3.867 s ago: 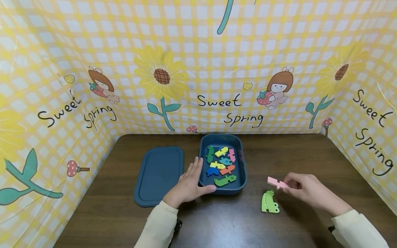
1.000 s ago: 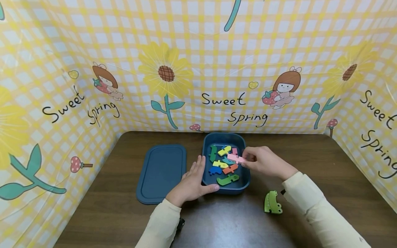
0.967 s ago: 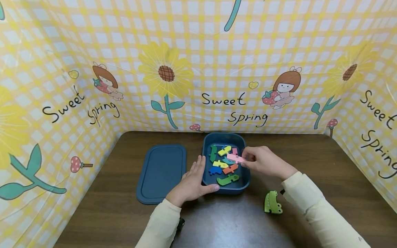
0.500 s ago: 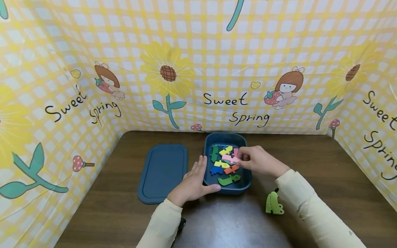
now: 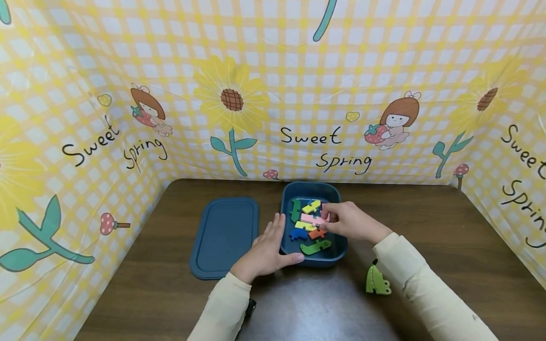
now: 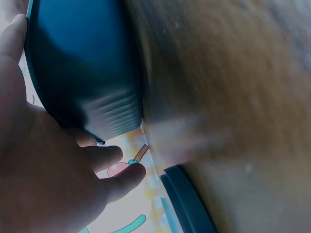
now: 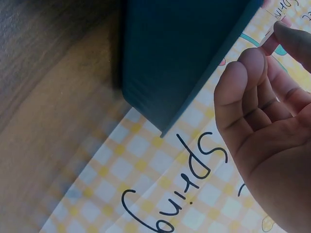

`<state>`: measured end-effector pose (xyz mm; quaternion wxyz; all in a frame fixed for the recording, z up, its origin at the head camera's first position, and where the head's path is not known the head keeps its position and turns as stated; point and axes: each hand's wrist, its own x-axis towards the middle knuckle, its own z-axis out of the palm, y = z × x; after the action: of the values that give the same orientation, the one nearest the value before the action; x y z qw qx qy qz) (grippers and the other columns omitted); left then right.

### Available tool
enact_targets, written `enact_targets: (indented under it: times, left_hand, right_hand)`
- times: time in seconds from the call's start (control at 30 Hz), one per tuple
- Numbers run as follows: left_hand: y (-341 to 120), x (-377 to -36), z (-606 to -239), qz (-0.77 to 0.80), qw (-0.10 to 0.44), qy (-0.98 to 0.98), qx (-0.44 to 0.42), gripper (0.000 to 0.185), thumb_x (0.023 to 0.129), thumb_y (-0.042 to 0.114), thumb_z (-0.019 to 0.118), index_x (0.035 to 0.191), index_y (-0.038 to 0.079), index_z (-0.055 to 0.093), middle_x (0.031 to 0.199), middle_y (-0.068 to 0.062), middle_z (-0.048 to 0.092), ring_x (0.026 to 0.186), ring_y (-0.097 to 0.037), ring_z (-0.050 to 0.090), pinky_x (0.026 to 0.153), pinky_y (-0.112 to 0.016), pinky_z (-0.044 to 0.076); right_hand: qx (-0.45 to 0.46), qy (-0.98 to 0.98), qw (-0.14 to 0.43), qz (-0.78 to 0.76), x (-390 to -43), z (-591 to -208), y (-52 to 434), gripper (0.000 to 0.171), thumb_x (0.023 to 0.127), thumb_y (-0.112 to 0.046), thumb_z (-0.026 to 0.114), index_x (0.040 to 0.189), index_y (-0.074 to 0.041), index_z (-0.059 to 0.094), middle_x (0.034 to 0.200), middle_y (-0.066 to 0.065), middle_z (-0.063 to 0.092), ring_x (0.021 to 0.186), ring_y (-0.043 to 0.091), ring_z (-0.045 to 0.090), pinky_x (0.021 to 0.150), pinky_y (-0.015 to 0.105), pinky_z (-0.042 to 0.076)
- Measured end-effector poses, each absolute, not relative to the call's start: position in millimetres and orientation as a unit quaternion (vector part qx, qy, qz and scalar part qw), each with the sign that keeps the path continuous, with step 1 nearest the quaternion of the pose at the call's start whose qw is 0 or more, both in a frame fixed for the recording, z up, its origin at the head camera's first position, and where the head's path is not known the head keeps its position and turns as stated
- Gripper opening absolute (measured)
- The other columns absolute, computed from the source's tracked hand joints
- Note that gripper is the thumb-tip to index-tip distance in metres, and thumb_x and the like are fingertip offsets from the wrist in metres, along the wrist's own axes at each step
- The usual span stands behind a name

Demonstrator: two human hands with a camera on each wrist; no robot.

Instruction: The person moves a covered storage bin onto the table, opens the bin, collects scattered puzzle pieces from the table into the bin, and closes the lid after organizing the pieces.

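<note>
In the head view my right hand (image 5: 351, 221) reaches over the right rim of a dark blue box (image 5: 344, 246). It pinches a flat pink puzzle piece (image 5: 312, 219) between thumb and fingers, above other coloured pieces inside. The right wrist view shows the fingertips of that hand (image 7: 277, 111) beyond the box's wall. My left hand (image 5: 265, 248) rests against the box's left side, fingers fairly straight, thumb along the front rim. A green piece (image 5: 315, 246), a blue piece (image 5: 298, 234) and an orange piece (image 5: 317, 234) lie in the box.
A dark blue lid (image 5: 224, 237) lies flat left of the box. A light green frog-like piece (image 5: 377, 281) is on the brown table (image 5: 315, 303), partly behind my right sleeve (image 5: 409, 265). Patterned yellow cloth (image 5: 298, 94) hangs behind and at both sides.
My right hand has carried the pink piece from beside the frog-like piece to inside the box's outline, then slightly further left and down. My left hand stays at the box.
</note>
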<state>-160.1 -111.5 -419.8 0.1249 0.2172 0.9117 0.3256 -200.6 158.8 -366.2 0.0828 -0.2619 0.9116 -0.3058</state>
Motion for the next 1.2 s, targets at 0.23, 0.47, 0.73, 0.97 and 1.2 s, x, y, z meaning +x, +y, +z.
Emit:
enact_targets:
  times: [0.23,0.47,0.73,0.97,1.2]
  left_hand:
    - [-111.5,-160.4,-419.8,0.324,0.126,0.912,0.217,0.109,0.091,0.061,0.066,0.164,0.015,-0.001,0.169,-0.009,-0.004,0.153,-0.036,0.002,0.115,-0.065,0.012]
    - [-111.4,-160.3,-419.7,0.323,0.126,0.912,0.218,0.109,0.091,0.061,0.066,0.164,0.014,-0.001,0.169,-0.009,-0.005,0.153,-0.036,0.002,0.115,-0.065,0.013]
    - [-111.5,-160.3,-419.5,0.325,0.129,0.912,0.217,0.110,0.090,0.062,0.066,0.164,0.015,-0.001,0.169,-0.007,-0.006,0.153,-0.035,0.001,0.115,-0.065,0.011]
    - [-111.8,-160.7,-419.9,0.323,0.131,0.912,0.216,0.111,0.090,0.064,0.065,0.164,0.015,-0.001,0.169,-0.007,-0.006,0.153,-0.036,0.001,0.115,-0.066,0.011]
    - [-111.8,-159.3,-418.3,0.326,0.132,0.911,0.215,0.110,0.090,0.062,0.066,0.164,0.015,-0.001,0.169,-0.007,-0.006,0.153,-0.036,0.001,0.115,-0.065,0.011]
  right_hand:
    - [-0.263,0.912,0.083,-0.305,-204.0,-372.1,155.0,0.009,0.095,-0.020,0.074,0.097,-0.016,0.066,0.079,-0.002,0.059,0.070,0.016,0.057,0.060,0.030,0.052]
    - [-0.251,0.913,0.101,-0.304,-207.0,-374.5,150.5,0.009,0.095,-0.018,0.072,0.101,-0.016,0.066,0.082,0.000,0.060,0.073,0.018,0.058,0.063,0.032,0.053]
    - [-0.248,0.915,0.104,-0.300,-210.6,-378.3,149.2,0.011,0.095,-0.017,0.073,0.104,-0.015,0.067,0.082,0.001,0.060,0.072,0.017,0.057,0.064,0.030,0.053]
    - [-0.249,0.916,0.103,-0.296,-211.5,-378.9,148.2,0.011,0.095,-0.017,0.072,0.104,-0.014,0.067,0.081,0.001,0.060,0.071,0.017,0.056,0.063,0.030,0.052]
    - [-0.246,0.919,0.097,-0.291,-211.7,-378.9,146.7,0.011,0.095,-0.019,0.072,0.102,-0.014,0.066,0.078,0.000,0.059,0.068,0.017,0.056,0.060,0.031,0.051]
